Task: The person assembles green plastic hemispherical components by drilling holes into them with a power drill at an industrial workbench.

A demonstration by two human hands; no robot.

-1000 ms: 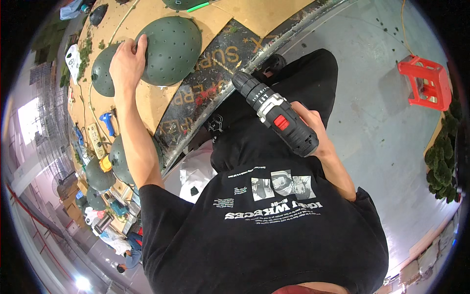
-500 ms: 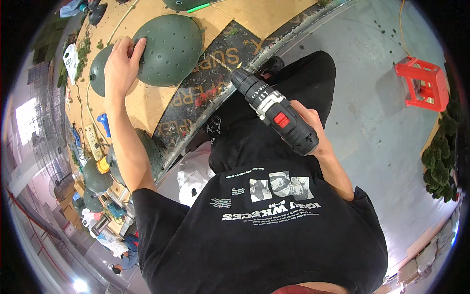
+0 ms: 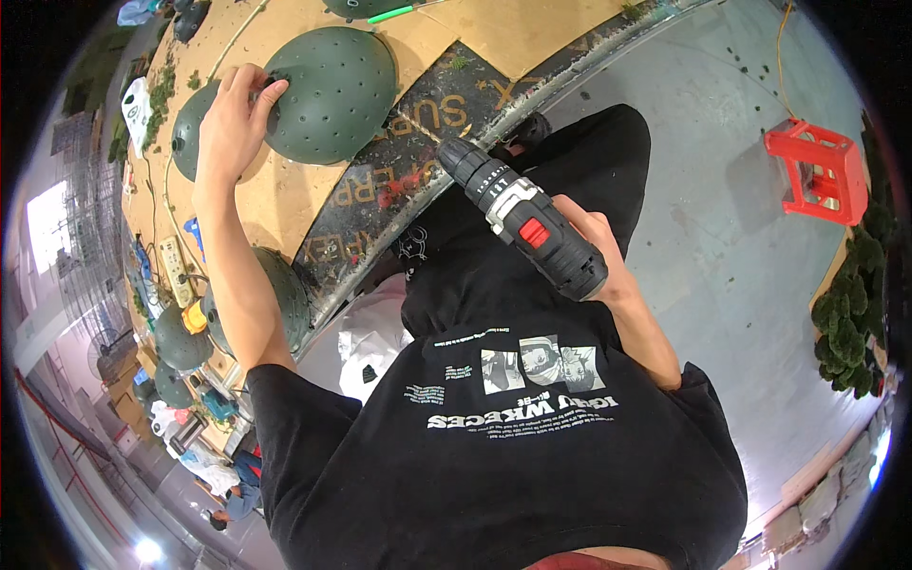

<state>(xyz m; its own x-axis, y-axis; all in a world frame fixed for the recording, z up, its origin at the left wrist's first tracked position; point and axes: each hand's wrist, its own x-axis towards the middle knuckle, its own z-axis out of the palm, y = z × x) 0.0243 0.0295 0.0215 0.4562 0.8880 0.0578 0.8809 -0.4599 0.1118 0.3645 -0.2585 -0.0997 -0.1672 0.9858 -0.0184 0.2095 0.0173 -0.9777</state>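
My left hand [image 3: 233,119] is closed at the left side of a dark green dome [image 3: 334,95] dotted with small holes, thumb and fingers pinching a dark raised part there. The dome lies on the worktable. In my right hand [image 3: 600,242] is a black cordless drill [image 3: 518,217] with a red switch and a silver band. Its thin bit [image 3: 415,127] points up and left, its end close to the dome's right edge; whether they touch I cannot tell. Partly behind my left hand sits another green dome [image 3: 186,138].
More green domes [image 3: 183,339] stand along the worktable [image 3: 275,211] near a power strip [image 3: 174,261]. A bright green stick [image 3: 390,14] lies at the far side. On the right floor stands a red plastic stool [image 3: 819,173]. A person [image 3: 242,499] is at the lower left.
The drill and my right hand have shifted slightly left. My left hand stays at the dome's left side, and the whole view has moved a little.
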